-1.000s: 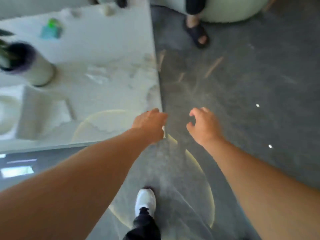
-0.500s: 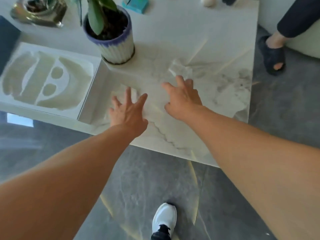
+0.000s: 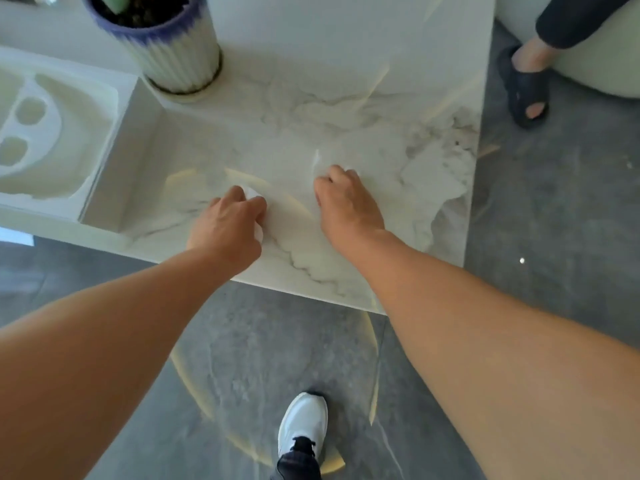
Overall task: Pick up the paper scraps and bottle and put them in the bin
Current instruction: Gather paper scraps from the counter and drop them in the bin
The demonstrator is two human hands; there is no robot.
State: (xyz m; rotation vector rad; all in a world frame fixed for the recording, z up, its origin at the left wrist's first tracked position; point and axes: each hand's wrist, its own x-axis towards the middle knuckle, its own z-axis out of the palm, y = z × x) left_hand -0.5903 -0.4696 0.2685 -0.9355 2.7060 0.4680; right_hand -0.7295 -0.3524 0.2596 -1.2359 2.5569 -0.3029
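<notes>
Both my hands rest on the white marble table (image 3: 346, 109). My left hand (image 3: 230, 225) is closed around a white paper scrap (image 3: 252, 194) that shows between the fingers and below the palm. To its right, my right hand (image 3: 346, 206) is closed on another white paper scrap (image 3: 317, 161), whose tip sticks up beyond the fingers. The two hands are a short gap apart near the table's front edge. No bottle and no bin are in view.
A ribbed white pot with a blue rim (image 3: 166, 39) holds a plant at the back left. A white moulded tray (image 3: 45, 133) lies at the left. Another person's foot in a dark sandal (image 3: 524, 88) stands right of the table. My white shoe (image 3: 304, 424) is on the grey floor.
Both hands were spread open above the table half a second ago; now their fingers have closed on the paper scraps. The view has moved closer to the table.
</notes>
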